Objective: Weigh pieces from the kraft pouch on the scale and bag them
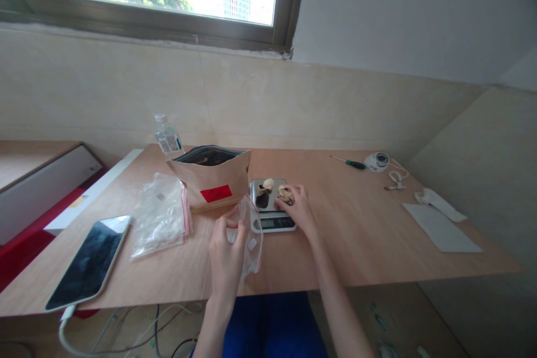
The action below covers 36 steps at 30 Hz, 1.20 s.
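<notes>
A small digital scale (274, 225) sits on the table in front of me. Dried mushrooms (264, 193), one pale and one dark, lie on the left of its metal pan. On the pan's right side my right hand (297, 207) has its fingers closed around a pale, wrinkled dried mushroom (286, 196). My left hand (229, 243) pinches a clear zip bag (252, 238) with a red-lined edge, held just left of the scale's front. Behind that hand stands a brown kraft pouch (213, 179) with a red label, its top open and its contents mostly in shadow.
More clear zip bags (159, 215) lie left of the pouch. A phone (92, 263) with a charging cable rests at the front left. Behind stands a plastic bottle (168, 139). Rightward are a screwdriver (356, 164), a white dome camera (376, 161) and a white sheet (440, 227).
</notes>
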Each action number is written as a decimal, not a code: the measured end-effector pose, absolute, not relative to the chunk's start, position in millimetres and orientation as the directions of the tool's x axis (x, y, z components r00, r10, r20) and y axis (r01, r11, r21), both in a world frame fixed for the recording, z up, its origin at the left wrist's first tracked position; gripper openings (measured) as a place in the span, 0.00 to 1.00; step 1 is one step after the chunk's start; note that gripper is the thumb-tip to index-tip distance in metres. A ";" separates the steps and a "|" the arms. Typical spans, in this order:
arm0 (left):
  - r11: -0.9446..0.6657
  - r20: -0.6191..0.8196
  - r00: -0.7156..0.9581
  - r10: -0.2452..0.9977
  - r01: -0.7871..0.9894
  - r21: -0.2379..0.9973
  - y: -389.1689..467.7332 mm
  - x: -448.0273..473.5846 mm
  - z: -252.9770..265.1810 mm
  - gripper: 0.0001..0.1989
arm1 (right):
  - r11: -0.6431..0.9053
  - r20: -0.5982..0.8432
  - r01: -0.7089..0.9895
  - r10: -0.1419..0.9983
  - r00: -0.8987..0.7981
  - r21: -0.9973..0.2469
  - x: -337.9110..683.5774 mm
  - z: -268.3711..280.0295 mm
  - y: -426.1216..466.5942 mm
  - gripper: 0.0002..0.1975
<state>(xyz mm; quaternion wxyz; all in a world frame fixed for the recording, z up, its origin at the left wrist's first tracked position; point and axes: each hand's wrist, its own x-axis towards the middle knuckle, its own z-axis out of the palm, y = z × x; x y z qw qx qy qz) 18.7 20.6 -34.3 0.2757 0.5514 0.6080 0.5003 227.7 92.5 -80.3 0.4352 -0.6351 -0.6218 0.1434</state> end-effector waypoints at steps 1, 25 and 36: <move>-0.101 0.208 -0.241 0.948 0.391 0.915 20.1 18.5 -33.8 0.12 | 0.153 0.362 0.653 0.911 0.198 -0.742 228.5 -82.1 94.5 0.18; -0.056 0.092 -0.246 0.965 0.151 0.987 19.5 30.2 -35.6 0.12 | -0.070 -0.070 -0.018 0.997 0.019 -0.997 162.0 -0.2 22.5 0.20; -0.103 0.120 -0.278 0.953 0.076 0.992 15.5 26.7 -35.6 0.12 | -0.005 -0.069 0.213 0.954 -0.293 -0.977 167.5 8.0 8.4 0.13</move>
